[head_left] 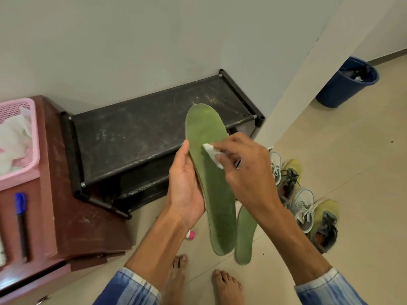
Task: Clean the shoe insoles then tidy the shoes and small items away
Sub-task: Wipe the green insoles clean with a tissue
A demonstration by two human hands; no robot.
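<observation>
My left hand (pixel 185 186) grips a long green insole (pixel 209 172) by its left edge and holds it upright over the floor. My right hand (pixel 244 170) pinches a small white wipe (pixel 212 154) and presses it against the insole's upper half. A second green insole (pixel 245 236) lies on the tiled floor just below, partly hidden behind the held one. Two yellow-and-grey shoes (pixel 312 205) with pale laces stand on the floor at the right.
A black shoe rack (pixel 141 133) stands against the wall. Left of it, a brown cabinet (pixel 72 216) carries a pink basket (pixel 19 137) of white cloths and a blue pen (pixel 21 219). A small pink item (pixel 190 235) lies on the floor. A blue bin (pixel 345 82) stands far right.
</observation>
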